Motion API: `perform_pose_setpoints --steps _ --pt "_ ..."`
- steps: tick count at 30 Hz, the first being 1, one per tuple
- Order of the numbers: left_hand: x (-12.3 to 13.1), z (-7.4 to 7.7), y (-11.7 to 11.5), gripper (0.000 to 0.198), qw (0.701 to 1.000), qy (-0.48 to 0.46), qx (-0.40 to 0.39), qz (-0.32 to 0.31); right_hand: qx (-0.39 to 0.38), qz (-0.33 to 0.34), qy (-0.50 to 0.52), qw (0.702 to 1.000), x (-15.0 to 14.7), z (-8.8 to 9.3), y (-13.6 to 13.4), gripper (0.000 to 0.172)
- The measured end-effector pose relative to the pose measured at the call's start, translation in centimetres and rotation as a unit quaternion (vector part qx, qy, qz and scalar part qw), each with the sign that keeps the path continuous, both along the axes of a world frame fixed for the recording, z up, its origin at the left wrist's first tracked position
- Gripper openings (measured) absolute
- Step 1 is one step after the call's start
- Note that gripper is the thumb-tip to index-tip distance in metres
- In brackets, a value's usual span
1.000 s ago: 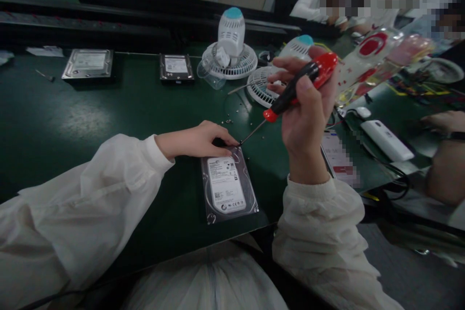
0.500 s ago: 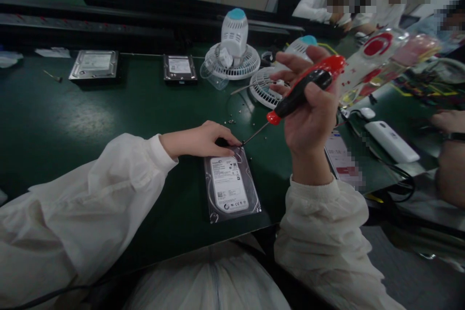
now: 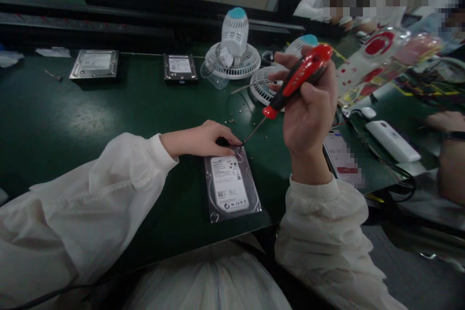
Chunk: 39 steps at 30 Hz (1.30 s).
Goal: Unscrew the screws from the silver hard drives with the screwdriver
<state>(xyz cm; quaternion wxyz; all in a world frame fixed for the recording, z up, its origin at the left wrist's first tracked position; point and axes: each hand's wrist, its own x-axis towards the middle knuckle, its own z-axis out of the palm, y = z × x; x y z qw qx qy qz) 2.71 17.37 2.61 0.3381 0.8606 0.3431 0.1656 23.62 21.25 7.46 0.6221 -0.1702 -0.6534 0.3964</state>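
Observation:
A hard drive (image 3: 228, 184) with a white label lies flat on the green table near its front edge. My left hand (image 3: 212, 139) grips the drive's far end, thumb on the top face and fingers along the far edge. In my right hand (image 3: 308, 106) is a red and black screwdriver (image 3: 296, 82), held slanting with the thumb on its handle. Its thin shaft points down to the left, and the tip meets the drive's far right corner, close to my left fingertips. Whether a screw sits under the tip is too small to tell.
Several loose screws (image 3: 231, 120) lie beyond the drive. Farther back are two more drives (image 3: 179, 67) (image 3: 95, 64), a white fan (image 3: 235, 41) and another fan partly behind my right hand. On the right are a phone (image 3: 339, 155), a white device (image 3: 392, 140) and a person's arm (image 3: 450, 160).
The screwdriver handle has turned in my right hand, bringing its lettered red side into view, and its upper end has shifted left. My left hand and the drive stay put.

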Motion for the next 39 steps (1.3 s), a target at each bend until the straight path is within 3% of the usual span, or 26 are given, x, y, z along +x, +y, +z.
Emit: perform_pose_setpoints --steps 3,6,10,15,23,27,31,33,39 --pt "0.0 0.1 0.0 0.039 1.000 -0.003 -0.008 -0.003 0.047 -0.041 -0.003 0.998 -0.3 -0.1 0.0 0.032" --pt "0.0 0.3 -0.1 0.037 1.000 -0.002 -0.009 -0.002 0.071 -0.062 0.011 0.996 -0.6 -0.3 0.0 0.037" --pt "0.0 0.4 -0.2 0.037 1.000 0.005 -0.004 -0.004 0.045 -0.024 -0.013 0.999 -0.2 -0.1 -0.3 0.038" --pt "0.0 0.2 -0.1 0.037 1.000 -0.003 -0.006 -0.002 0.014 0.003 -0.050 0.999 0.4 0.5 -0.7 0.055" --pt "0.0 0.3 -0.1 0.036 1.000 -0.006 -0.009 -0.002 0.038 -0.083 -0.021 0.996 -0.6 0.0 -0.9 0.031" --pt "0.0 0.2 -0.1 0.036 1.000 -0.013 -0.006 -0.009 0.056 -0.048 -0.006 0.997 -0.4 0.0 -0.6 0.032" --pt "0.0 0.2 -0.1 0.036 1.000 -0.006 0.002 -0.002 0.020 0.026 -0.016 0.999 0.2 0.0 -0.3 0.045" --pt "0.0 0.2 -0.1 0.036 1.000 -0.004 0.000 -0.003 0.017 0.030 -0.021 0.999 0.2 0.1 -0.3 0.048" --pt "-0.1 0.4 -0.1 0.037 1.000 -0.001 -0.016 -0.004 0.043 -0.056 -0.016 0.997 -0.5 -0.1 -0.7 0.020"
